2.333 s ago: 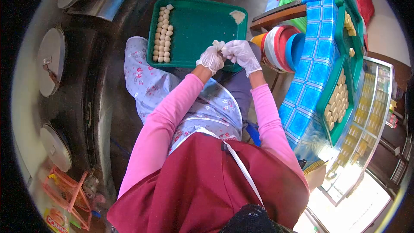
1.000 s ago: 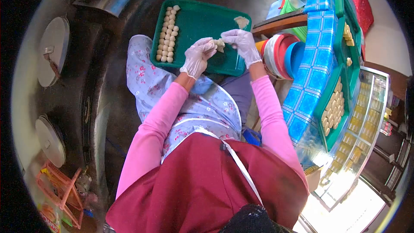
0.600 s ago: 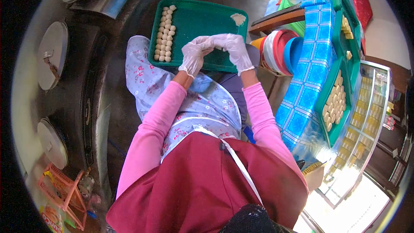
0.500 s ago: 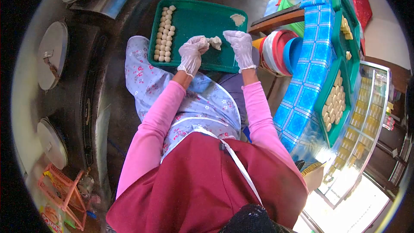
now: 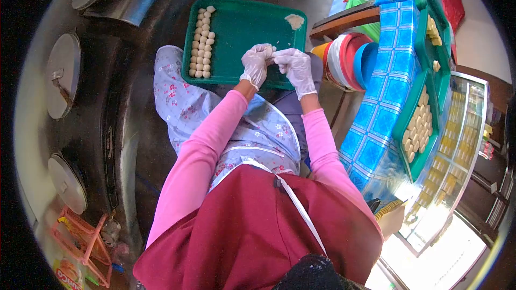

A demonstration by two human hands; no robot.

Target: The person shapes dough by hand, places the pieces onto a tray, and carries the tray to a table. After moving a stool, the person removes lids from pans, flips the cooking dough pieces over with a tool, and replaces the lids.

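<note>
My left hand [image 5: 255, 65], in a thin white glove, is closed with its fingertips pinched on a small piece of dough [image 5: 273, 50], mostly hidden by the fingers. Gloved too, my right hand [image 5: 295, 69] meets it from the right, fingers pinched; what lies in its fingertips I cannot make out. Both hands are over the near right part of a green tray [image 5: 236, 8]. Rows of small pale dough balls [image 5: 201, 43] line the tray's left side. A flat, pale lump of dough [image 5: 294, 21] lies in its far right corner.
The tray rests by my lap, on a flowered apron [image 5: 183, 86]. To the right stand stacked buckets [image 5: 346, 59] and a table with a blue checked cloth [image 5: 376, 107], bearing another green tray [image 5: 430, 150] of pale pieces. Round lids [image 5: 63, 75] sit on a dark surface at left.
My hands were apart, with a ragged pale piece hanging from the left fingers. They have come together at the fingertips, and that piece is now mostly hidden.
</note>
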